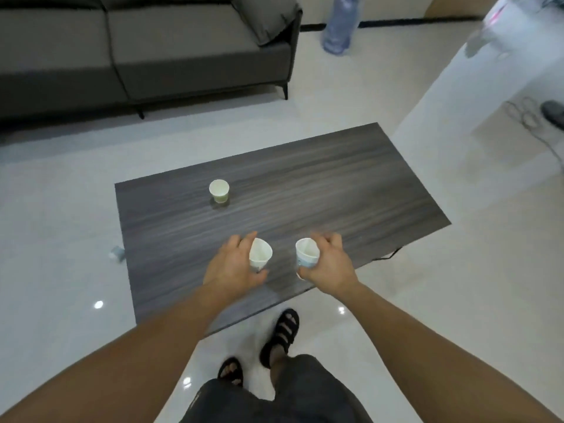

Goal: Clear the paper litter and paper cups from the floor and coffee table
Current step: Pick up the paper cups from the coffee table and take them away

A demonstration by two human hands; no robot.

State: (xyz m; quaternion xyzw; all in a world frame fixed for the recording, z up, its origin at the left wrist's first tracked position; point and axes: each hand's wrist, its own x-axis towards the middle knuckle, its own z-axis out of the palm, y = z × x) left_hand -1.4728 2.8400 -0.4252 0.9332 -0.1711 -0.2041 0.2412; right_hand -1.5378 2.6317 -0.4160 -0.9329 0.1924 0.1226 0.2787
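Over the near part of the dark wood coffee table (305, 184), my left hand (233, 267) grips a white paper cup (260, 254) tilted to the right. My right hand (331, 262) holds a second white paper cup (306, 253) with a blue print, tilted left. A third paper cup (219, 190) with a green base stands upright farther back on the table's left side. A small pale piece of litter (116, 253) lies on the floor by the table's left edge.
A grey sofa (137, 50) stands beyond the table at the back left. A large water bottle (340, 22) is on the floor behind. A white unit (488, 96) with cables (531, 120) is at the right. My sandalled feet (280, 334) stand at the table's near edge.
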